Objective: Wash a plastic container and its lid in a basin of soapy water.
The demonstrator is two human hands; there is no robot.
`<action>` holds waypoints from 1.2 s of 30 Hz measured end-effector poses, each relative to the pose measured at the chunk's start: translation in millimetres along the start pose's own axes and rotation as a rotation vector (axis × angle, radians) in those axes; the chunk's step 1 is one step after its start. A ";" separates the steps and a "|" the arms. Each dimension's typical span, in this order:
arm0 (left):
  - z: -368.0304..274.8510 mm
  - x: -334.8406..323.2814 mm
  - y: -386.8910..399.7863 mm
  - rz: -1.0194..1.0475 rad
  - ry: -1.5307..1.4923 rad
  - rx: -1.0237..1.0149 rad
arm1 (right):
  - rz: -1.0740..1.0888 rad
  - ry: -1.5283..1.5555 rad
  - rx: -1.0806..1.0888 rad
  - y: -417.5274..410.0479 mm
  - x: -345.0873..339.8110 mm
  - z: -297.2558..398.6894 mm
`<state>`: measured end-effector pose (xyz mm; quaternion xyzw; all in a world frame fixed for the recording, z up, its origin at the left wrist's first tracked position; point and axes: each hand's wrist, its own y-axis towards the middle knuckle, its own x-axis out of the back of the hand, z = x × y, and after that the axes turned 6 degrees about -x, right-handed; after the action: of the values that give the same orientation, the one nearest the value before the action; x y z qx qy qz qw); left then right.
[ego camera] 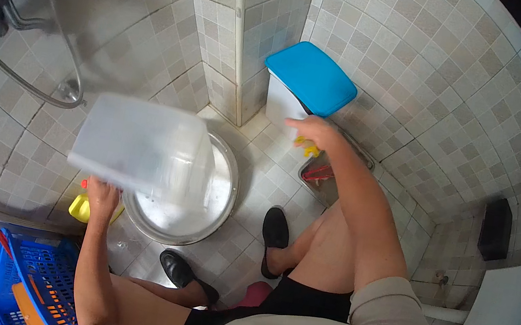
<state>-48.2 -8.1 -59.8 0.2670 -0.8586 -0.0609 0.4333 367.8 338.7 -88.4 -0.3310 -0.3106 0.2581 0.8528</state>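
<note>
In my left hand [102, 197] is the lower edge of a translucent plastic bin [139, 145], tilted on its side and blurred. It hangs over a round metal basin [219, 207] on the tiled floor and hides much of the basin's far left part. My right hand [317, 132] is out in front of a white box with a blue lid [311, 78]. Its curled fingers are around a small yellow object [311, 150], too blurred to name. Below that hand stands a rectangular metal tray [308, 168] with a red-handled item [319, 173] in it.
A yellow plastic container [80, 208] is behind my left wrist. Blue plastic baskets [42, 276] stand at the lower left, with an orange piece [29, 307] among them. A shower hose [56, 101] loops along the left wall. A white panel [506, 317] stands at the right.
</note>
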 end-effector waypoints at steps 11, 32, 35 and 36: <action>-43.7 -14.4 14.4 0.089 0.025 0.087 | -0.343 1.079 0.012 40.7 69.4 -45.9; -53.5 -32.3 16.8 0.298 -0.236 0.479 | -0.437 0.930 0.540 169.4 132.7 -118.2; -52.5 -19.3 9.0 0.309 -0.249 0.532 | -0.382 0.931 0.544 106.7 108.3 -73.3; -52.7 -16.5 8.2 0.326 -0.285 0.544 | -0.376 0.920 0.549 78.1 104.3 -56.9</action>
<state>-2.6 13.9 -36.4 0.2209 -0.9266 0.2038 0.2262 459.6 433.5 -141.0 -0.1144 0.1177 0.0023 0.9864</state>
